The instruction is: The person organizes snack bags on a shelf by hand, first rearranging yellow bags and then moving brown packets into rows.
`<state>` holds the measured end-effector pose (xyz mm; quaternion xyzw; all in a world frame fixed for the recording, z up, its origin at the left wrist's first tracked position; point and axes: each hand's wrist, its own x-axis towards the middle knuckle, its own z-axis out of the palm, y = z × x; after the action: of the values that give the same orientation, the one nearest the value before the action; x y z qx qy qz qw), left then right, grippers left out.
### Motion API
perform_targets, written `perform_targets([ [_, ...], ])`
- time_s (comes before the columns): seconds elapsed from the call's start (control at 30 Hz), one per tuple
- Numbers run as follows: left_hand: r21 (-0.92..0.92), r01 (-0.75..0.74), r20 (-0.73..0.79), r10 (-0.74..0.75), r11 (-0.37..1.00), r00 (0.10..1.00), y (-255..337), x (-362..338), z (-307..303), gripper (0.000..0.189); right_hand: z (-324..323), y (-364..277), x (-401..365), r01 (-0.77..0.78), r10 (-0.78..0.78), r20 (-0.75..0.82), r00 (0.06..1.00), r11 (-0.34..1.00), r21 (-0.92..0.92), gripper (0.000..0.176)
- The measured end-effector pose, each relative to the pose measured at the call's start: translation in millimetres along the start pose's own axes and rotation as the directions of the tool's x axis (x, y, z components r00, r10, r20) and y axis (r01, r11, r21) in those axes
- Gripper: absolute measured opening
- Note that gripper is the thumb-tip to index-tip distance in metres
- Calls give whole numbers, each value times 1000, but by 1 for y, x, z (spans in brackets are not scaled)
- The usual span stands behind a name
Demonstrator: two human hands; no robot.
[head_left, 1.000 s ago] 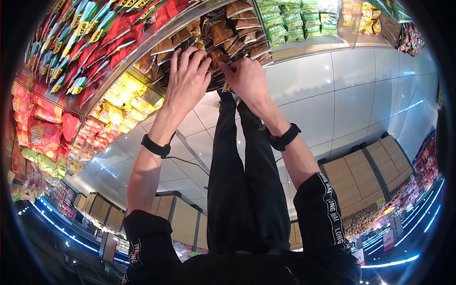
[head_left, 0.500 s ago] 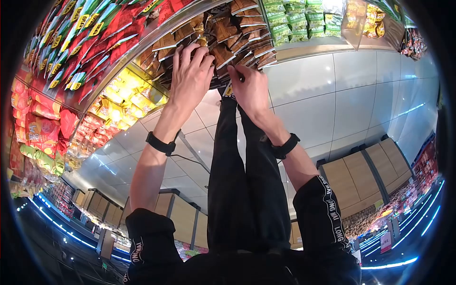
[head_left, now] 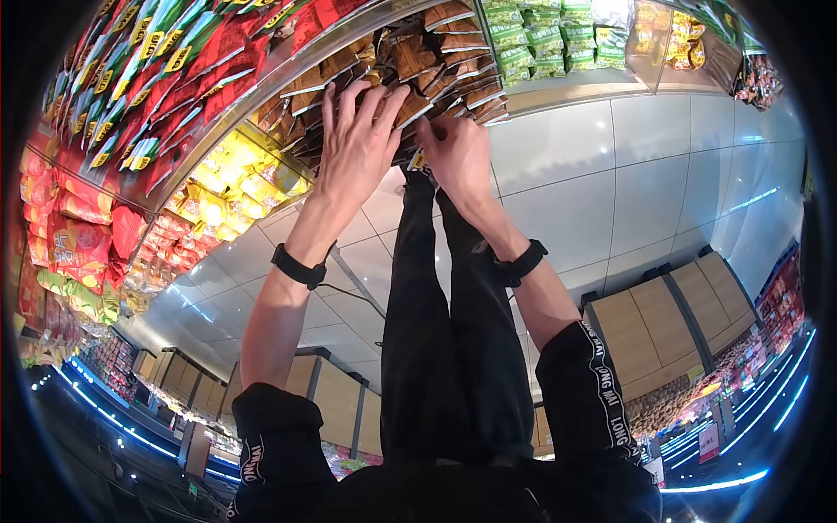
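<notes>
Black wristbands [head_left: 297,267] sit on both forearms at mid-frame. Above them, the left hand [head_left: 353,152] lies released, fingers spread flat against the brown packets [head_left: 418,57] at the upper centre. Just beside it, the right hand [head_left: 455,155] is clenched, pinching those packets' lower edge. Green packets [head_left: 532,39] hang further right on the shelf [head_left: 567,83]

Left hand [head_left: 357,152] spread on brown snack packets [head_left: 432,65]; right hand [head_left: 458,157] pinches one beside it.
</notes>
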<state>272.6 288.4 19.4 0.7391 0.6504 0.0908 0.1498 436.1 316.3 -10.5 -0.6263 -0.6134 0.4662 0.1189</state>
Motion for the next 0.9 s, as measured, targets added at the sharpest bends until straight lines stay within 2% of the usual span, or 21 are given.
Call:
perform_targets([
  [0.1,-15,-72,-34,72,997,997,-5,-3,5,53,-2,-3,-2,25,-25,-23,999,1000,0,32],
  [0.13,-18,-79,-69,78,997,995,-5,-3,5,44,-5,-7,-3,24,-24,-23,999,1000,1,32],
  [0.23,-14,-129,-106,126,992,986,-12,-7,11,36,-14,-12,-8,-18,19,53,998,1000,-15,32],
  [0.3,-11,-139,-107,137,990,985,-13,-7,17,34,-18,-9,-13,-14,2,62,998,982,187,30],
  [0.43,-26,-113,-98,110,993,989,-11,-7,16,33,-35,-7,-21,-93,55,127,990,943,319,32],
  [0.5,-40,-99,-94,95,994,991,-11,-8,15,33,-38,-6,-21,22,-74,76,994,844,537,34],
  [0.53,-55,-91,-86,86,994,993,-11,-9,14,33,-41,-13,-21,-97,23,121,992,750,654,27],
  [0.63,-99,-111,-147,96,989,985,-10,-14,7,31,-41,-19,-11,-94,21,114,993,726,681,22],
  [0.67,-97,-112,-147,97,989,984,-11,-16,5,31,-40,-22,-6,-21,-6,39,999,773,634,17],
  [0.7,-152,-80,-172,53,985,984,-12,-17,2,32,-39,-26,-2,-20,-6,39,999,772,635,17],
  [0.77,-206,-46,-189,6,977,982,-16,-20,-1,34,-33,-33,4,46,0,-92,996,866,499,12],
  [0.8,-225,-38,-192,-5,974,981,-18,-20,-1,35,-30,-37,7,61,4,-110,994,810,583,11],
  [0.83,-243,-29,-194,-19,970,981,-20,-20,-1,37,-27,-40,9,58,4,-105,994,811,583,11],
  [0.9,-244,-32,-206,-20,969,978,-19,-20,-1,38,-22,-44,14,48,65,-128,990,691,721,10],
])
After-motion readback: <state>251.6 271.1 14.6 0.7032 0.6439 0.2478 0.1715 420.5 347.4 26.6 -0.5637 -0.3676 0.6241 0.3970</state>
